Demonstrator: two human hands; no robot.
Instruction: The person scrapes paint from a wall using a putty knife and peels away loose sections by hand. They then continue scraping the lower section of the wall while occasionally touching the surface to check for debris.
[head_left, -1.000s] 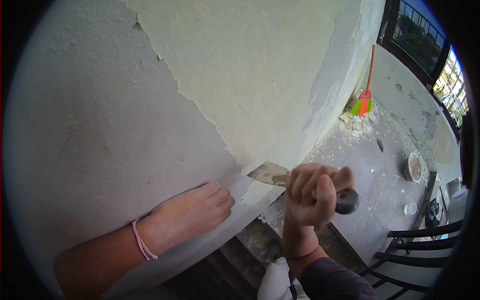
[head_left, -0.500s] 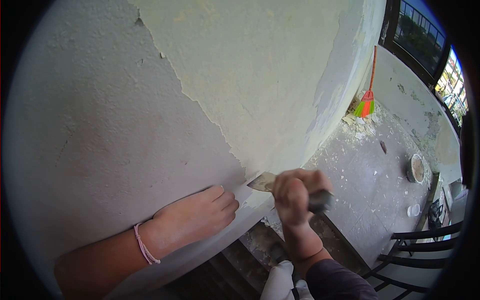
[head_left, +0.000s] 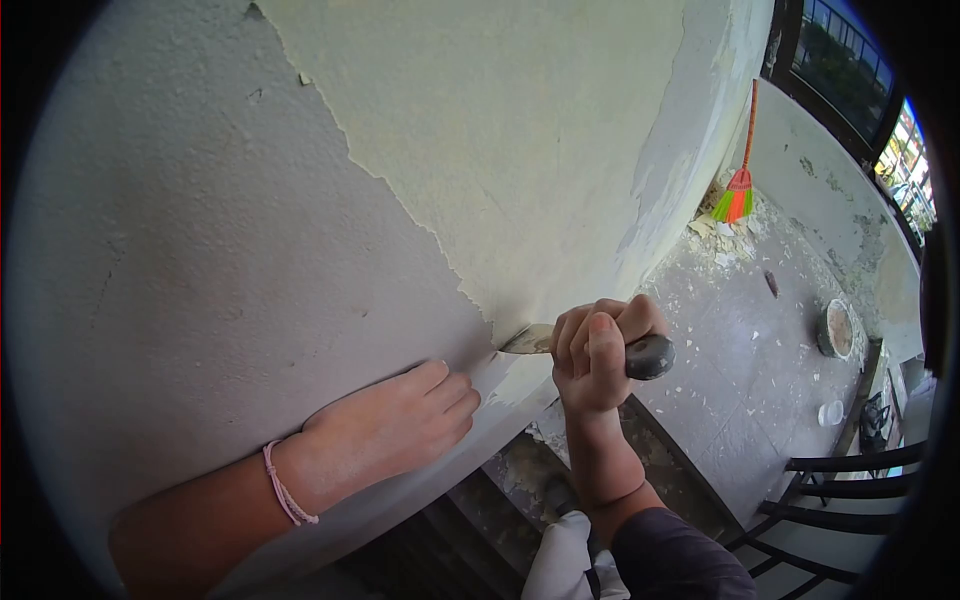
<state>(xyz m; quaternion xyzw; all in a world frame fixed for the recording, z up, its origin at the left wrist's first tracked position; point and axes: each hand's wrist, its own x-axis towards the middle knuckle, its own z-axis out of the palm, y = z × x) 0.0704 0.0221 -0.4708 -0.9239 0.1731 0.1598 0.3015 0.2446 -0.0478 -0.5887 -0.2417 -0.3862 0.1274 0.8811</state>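
Observation:
My right hand [head_left: 605, 350] is wrapped round the dark handle of a scraper [head_left: 528, 340]. The scraper's metal blade points left and touches the wall at the lower end of the ragged paint edge. To the left of the blade, my left hand [head_left: 395, 425] rests against the grey painted wall [head_left: 220, 250], its fingers bent and close together; whether anything is under them is hidden. Pale yellowish wall [head_left: 500, 130] shows above and right of the ragged edge.
Paint flakes litter the tiled floor [head_left: 720, 380] at right. A broom [head_left: 738, 195] leans in the corner. Beyond are a round bucket [head_left: 835, 330], a clear plastic cup [head_left: 830, 412] and a black metal railing [head_left: 850, 488]. Dark steps [head_left: 480, 530] lie below the wall.
My right hand and the scraper have moved slightly up, and the handle has turned more into view. My left hand stays on nearly the same spot. The view has shifted a little.

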